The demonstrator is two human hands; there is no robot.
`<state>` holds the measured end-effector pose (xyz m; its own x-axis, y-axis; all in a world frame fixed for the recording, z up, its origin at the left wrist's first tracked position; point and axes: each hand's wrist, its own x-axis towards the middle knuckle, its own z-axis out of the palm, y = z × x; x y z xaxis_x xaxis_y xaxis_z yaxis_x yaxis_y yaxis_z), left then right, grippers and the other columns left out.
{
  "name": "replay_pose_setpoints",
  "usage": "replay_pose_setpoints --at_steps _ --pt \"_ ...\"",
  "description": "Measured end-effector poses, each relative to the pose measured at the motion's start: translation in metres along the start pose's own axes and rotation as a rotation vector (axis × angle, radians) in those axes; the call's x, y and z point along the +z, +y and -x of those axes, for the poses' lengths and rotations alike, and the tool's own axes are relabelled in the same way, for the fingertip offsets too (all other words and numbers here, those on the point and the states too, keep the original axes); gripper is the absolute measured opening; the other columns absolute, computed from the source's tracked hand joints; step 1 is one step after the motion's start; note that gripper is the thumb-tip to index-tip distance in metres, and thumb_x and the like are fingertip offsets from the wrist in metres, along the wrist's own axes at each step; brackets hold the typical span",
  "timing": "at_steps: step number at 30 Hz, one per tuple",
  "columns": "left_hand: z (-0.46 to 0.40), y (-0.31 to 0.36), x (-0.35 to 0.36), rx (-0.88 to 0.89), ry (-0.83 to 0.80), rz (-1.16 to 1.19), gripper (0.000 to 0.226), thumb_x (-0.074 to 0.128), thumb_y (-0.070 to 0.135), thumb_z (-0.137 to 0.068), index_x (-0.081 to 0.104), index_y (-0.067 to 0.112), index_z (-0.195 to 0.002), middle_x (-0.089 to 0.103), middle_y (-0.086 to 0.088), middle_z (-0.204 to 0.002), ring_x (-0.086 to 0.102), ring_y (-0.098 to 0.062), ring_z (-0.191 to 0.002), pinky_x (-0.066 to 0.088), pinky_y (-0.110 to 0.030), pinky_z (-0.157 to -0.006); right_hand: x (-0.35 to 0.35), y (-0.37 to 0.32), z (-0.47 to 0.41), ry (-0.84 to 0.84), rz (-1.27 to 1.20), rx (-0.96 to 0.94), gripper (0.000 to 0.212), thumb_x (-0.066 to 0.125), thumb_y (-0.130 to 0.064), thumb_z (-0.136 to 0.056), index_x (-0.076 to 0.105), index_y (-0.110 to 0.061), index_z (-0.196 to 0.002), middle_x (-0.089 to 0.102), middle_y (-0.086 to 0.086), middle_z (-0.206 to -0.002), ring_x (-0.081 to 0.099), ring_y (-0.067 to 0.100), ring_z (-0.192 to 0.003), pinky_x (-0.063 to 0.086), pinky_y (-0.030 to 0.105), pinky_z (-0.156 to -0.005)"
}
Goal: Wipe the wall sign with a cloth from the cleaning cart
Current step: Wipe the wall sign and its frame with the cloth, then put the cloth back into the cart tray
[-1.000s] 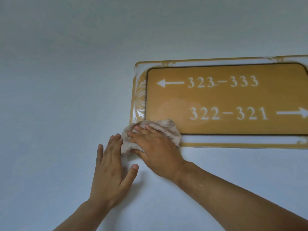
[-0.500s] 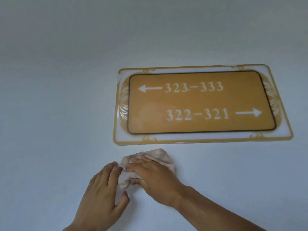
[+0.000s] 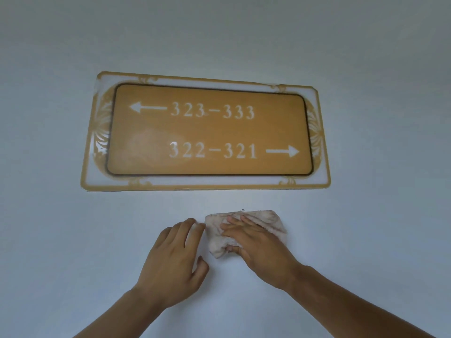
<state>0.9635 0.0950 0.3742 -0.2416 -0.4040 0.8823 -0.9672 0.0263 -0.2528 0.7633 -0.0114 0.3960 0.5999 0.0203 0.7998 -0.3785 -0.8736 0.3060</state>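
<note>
Pressing my right hand (image 3: 258, 247) flat, I keep the fingers (image 3: 235, 225) spread over the bunched cloth (image 3: 246, 230), with the thumb tucked under its lower fold, so the cloth is pinned against the wall (image 3: 73, 240) more than gripped. My left hand (image 3: 170, 262) lies just beside it, fingers loosely together and holding nothing, the tips nearly touching the cloth's edge.

Up from my fingers, well apart from the cloth, hangs the wall sign (image 3: 207, 132), and nothing touches it. A pale hazy patch shows on the lower part of its gold face, nearest my left hand; I cannot tell whether it is smear or glare.

The risks, as I judge them: the cloth is held mostly by pressure, so lifting my palm could let it drop. Wadded this tight, it may only push the haze about. Rubbing hard at the sign's edge could loosen it from the wall.
</note>
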Motion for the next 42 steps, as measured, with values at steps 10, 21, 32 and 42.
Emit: replay_pose_setpoints --at_steps 10,21,32,42 --pt "-0.073 0.140 0.045 0.129 -0.002 0.179 0.056 0.055 0.038 -0.082 0.052 0.011 -0.131 0.058 -0.004 -0.121 0.058 -0.024 -0.103 0.049 -0.039 -0.088 -0.087 0.080 0.092 -0.018 0.129 0.187 0.039 0.067 -0.010 -0.092 0.061 -0.007 -0.131 0.056 0.005 -0.142 0.045 0.013 -0.137 0.032 0.038 -0.116" --pt "-0.126 0.324 0.109 0.319 0.089 0.640 0.062 0.061 0.042 -0.080 0.054 0.008 -0.131 0.062 -0.010 -0.123 0.062 -0.027 -0.103 0.052 -0.040 -0.085 -0.228 0.118 0.230 -0.199 0.450 0.482 0.040 0.054 -0.017 -0.101 0.053 -0.011 -0.140 0.046 0.005 -0.151 0.035 0.018 -0.143 0.007 0.014 -0.116" --pt "-0.114 0.571 0.124 0.512 0.026 0.971 0.064 0.047 0.049 -0.084 0.051 0.010 -0.134 0.061 -0.011 -0.128 0.062 -0.029 -0.109 0.053 -0.043 -0.088 -0.388 0.108 0.405 -0.347 0.706 0.811 0.044 0.070 0.000 -0.087 0.061 -0.002 -0.129 0.061 0.013 -0.134 0.052 0.023 -0.130 0.024 0.023 -0.115" --pt "-0.073 0.850 0.111 0.706 -0.089 1.163 0.060 0.044 0.050 -0.088 0.047 0.012 -0.133 0.057 -0.009 -0.127 0.056 -0.028 -0.112 0.049 -0.042 -0.088 -0.514 0.096 0.631 -0.373 0.754 1.011 0.039 0.067 -0.009 -0.092 0.059 0.001 -0.129 0.061 0.015 -0.134 0.051 0.027 -0.132 0.030 0.037 -0.118"
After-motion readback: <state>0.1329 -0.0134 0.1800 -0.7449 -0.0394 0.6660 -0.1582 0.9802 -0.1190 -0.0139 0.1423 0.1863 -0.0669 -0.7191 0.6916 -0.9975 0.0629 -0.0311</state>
